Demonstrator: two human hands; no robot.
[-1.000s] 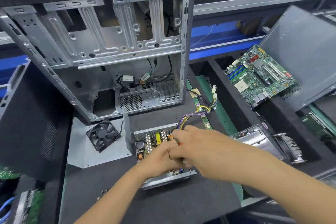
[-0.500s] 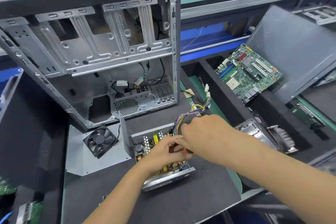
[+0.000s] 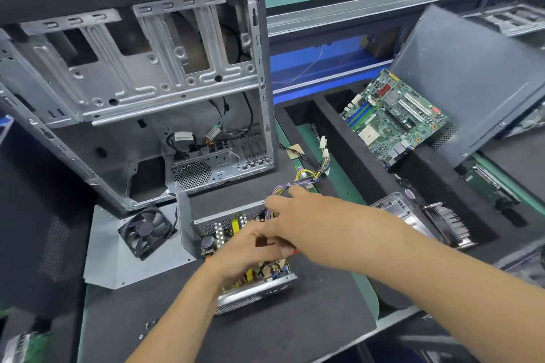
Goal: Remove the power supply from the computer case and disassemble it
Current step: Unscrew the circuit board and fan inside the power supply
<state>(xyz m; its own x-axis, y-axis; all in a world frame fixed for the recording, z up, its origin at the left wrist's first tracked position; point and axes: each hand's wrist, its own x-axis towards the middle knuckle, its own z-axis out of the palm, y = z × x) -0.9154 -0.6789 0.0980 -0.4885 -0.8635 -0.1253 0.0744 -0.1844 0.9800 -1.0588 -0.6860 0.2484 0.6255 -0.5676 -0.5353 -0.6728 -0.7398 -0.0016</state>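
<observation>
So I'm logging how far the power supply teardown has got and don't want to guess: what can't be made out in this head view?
- Middle of the opened silver power supply box: covered by the left hand and right hand.
- What the hands hold: fingers overlap; only a small red tip shows.
- Where the coloured wire bundle joins the board: behind the right hand.
- Green motherboard markings: too small.
</observation>
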